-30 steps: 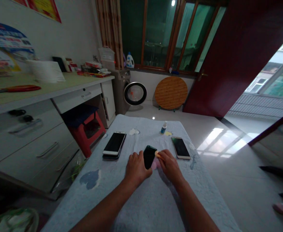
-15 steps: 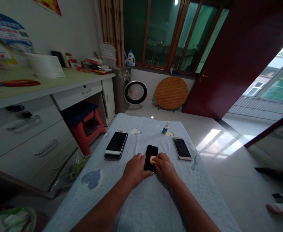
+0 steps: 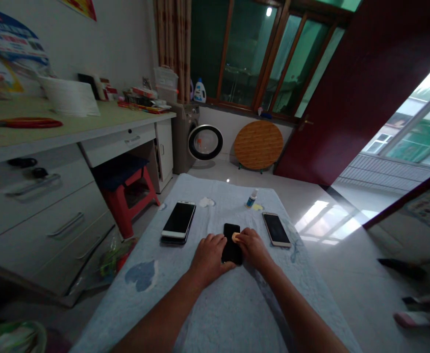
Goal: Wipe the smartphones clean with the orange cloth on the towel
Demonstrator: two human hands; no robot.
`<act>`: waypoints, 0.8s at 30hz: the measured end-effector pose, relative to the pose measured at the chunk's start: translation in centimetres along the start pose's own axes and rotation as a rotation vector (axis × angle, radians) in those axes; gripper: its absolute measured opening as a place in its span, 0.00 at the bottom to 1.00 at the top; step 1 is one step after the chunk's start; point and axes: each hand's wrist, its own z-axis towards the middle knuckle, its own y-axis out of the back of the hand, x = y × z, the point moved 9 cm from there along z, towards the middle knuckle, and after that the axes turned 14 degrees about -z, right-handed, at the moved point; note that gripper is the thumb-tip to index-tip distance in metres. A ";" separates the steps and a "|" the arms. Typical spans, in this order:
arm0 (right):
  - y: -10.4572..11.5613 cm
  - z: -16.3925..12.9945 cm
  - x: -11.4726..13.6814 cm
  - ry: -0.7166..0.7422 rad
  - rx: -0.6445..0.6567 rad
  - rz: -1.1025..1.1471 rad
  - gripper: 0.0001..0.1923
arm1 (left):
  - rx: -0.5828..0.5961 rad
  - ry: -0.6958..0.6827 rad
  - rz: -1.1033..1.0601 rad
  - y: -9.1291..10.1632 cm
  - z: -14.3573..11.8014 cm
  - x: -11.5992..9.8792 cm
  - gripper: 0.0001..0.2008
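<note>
A black smartphone (image 3: 231, 252) lies face up on the cloth-covered table, between my hands. My left hand (image 3: 209, 257) grips its left and lower edges, fingers along the side and thumb at the bottom. In my right hand (image 3: 253, 247) a small orange-yellow sponge (image 3: 236, 238) is pinched against the upper right part of the screen. To the left, a white-framed smartphone (image 3: 180, 219) rests on top of a dark one (image 3: 173, 240). A gold-framed smartphone (image 3: 276, 229) lies to the right, and beyond it stands a small spray bottle (image 3: 252, 198) with a blue label.
The table wears a pale blue cloth (image 3: 233, 314) with heart patterns. A desk with drawers (image 3: 115, 125) runs along the left, a red stool (image 3: 126, 208) tucked by it. Behind are a washing machine with its door (image 3: 205, 142) open and a round wooden tabletop (image 3: 259, 144).
My right hand has moved the sponge slightly up and to the right on the screen. My left hand still holds the phone. The whole view has shifted a little.
</note>
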 end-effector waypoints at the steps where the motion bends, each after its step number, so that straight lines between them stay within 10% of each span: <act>1: -0.2 0.6 -0.6 -0.033 -0.008 -0.033 0.12 | 0.001 0.000 -0.001 0.0 0.0 0.0 0.30; 17: -1.3 6.0 2.4 -0.042 -0.019 -0.219 0.12 | 0.035 0.027 -0.018 0.6 -0.3 -0.7 0.28; 24: -0.4 5.1 -1.2 -0.130 0.017 -0.255 0.14 | -0.008 0.038 -0.004 0.3 -0.3 -0.3 0.31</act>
